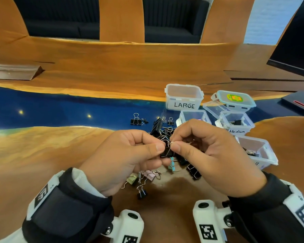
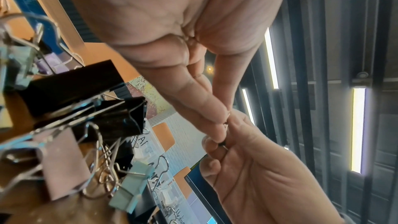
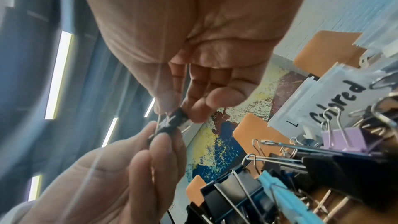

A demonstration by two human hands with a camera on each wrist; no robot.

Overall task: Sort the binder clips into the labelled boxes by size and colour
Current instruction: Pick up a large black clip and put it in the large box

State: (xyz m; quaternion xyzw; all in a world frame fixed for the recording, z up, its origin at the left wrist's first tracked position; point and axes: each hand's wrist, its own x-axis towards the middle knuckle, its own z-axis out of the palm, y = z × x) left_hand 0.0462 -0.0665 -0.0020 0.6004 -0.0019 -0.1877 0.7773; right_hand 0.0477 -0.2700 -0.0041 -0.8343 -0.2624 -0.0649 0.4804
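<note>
The left hand [image 1: 128, 158] is pinching a small black binder clip [image 1: 166, 152] between its thumb and curled fingers. The right hand [image 1: 212, 155] is pinching the same clip's thin wire handle [image 1: 172, 142] with thumb and first finger. Both hands are holding the clip up in the air, just above the pile of clips [image 1: 163, 130] that is lying on the wooden table [image 1: 42, 155].

In the pile, many black clips are sitting tangled together. A light blue clip [image 1: 171, 166], a pink clip [image 1: 150, 174] and a pale green clip [image 1: 132, 178] are lying on the near side of it. One black clip [image 1: 135, 121] is sitting alone, farther left.

Beyond the pile, a clear box marked LARGE [image 1: 184, 97] is standing open. To its right a box marked Medium [image 1: 235, 122] is holding some black clips. Another open box [image 1: 257, 151] by the right hand is holding clips too; its label is hidden. In the right wrist view, a box marked Colored [image 3: 340, 101] is showing. A lid with a yellow sticker [image 1: 234, 99] is resting behind the boxes.
</note>
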